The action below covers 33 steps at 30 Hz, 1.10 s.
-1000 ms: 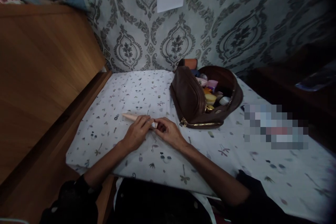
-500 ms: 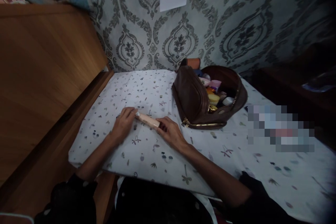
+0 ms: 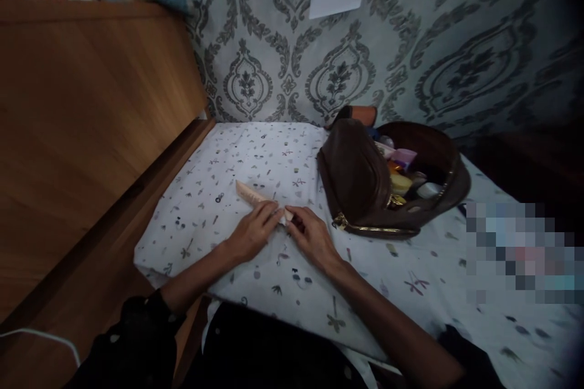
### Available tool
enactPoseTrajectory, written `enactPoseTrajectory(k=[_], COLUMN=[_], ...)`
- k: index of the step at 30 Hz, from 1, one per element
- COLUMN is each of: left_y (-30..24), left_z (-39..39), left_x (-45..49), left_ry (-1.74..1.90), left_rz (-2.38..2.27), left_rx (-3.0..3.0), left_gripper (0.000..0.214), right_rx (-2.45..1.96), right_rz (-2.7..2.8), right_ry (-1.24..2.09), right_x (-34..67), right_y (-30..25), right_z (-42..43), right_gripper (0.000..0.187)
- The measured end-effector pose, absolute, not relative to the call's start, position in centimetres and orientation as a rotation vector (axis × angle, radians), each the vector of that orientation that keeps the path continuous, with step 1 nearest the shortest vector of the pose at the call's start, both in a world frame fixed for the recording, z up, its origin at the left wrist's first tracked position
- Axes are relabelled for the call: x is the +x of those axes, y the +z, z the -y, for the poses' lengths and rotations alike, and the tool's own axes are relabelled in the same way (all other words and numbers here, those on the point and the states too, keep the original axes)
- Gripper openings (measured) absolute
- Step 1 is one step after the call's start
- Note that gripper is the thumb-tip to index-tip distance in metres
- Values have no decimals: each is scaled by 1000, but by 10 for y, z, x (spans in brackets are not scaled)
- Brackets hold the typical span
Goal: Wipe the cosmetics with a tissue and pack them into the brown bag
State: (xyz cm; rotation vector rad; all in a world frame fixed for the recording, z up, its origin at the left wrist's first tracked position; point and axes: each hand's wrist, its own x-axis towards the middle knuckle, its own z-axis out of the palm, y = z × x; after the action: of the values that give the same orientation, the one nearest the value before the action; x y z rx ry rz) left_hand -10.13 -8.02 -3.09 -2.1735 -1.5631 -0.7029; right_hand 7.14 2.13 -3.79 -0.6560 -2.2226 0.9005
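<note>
A peach-coloured squeeze tube (image 3: 249,193) with faint print lies slantwise just over the patterned cloth, its flat end pointing to the upper left. My left hand (image 3: 253,234) is closed around the tube near its other end, fingers over the top. At that end, the thumb and fingers of my right hand (image 3: 314,238) pinch a small pale piece (image 3: 288,215) that looks like the cap. Whether this piece is still joined to the tube I cannot tell, as my fingertips cover the spot.
An open brown bag (image 3: 353,176) filled with small cosmetics stands to the right of my hands. Patterned white cloth (image 3: 269,152) covers the surface. A wooden cabinet (image 3: 100,85) rises at the left, and papered wall (image 3: 292,67) closes the back. A blurred-out patch (image 3: 520,249) lies far right.
My left hand has moved from the tube's left end to its right part. The right hand now pinches the pale end piece. The view has shifted left, so the surroundings appear further right.
</note>
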Motion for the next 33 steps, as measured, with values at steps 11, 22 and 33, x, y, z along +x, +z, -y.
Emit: enactPoseTrajectory(k=[11,22,33], left_y=[-24,-21,-8], left_z=[75,59,75], left_x=[-109,-185,-88], left_ry=[-667,-792,-805], left_rz=[1570,2001,1611], left_rx=[-2139,-1895,-2325], left_gripper=[36,35,32], right_rx=[-674,-680,-726], right_rz=[2221,2267,2202], right_ry=[928,878,948], right_x=[68,71,70], right_y=[-42,-39,-35], right_z=[-25,-24,-21], right_gripper=[33,32,29])
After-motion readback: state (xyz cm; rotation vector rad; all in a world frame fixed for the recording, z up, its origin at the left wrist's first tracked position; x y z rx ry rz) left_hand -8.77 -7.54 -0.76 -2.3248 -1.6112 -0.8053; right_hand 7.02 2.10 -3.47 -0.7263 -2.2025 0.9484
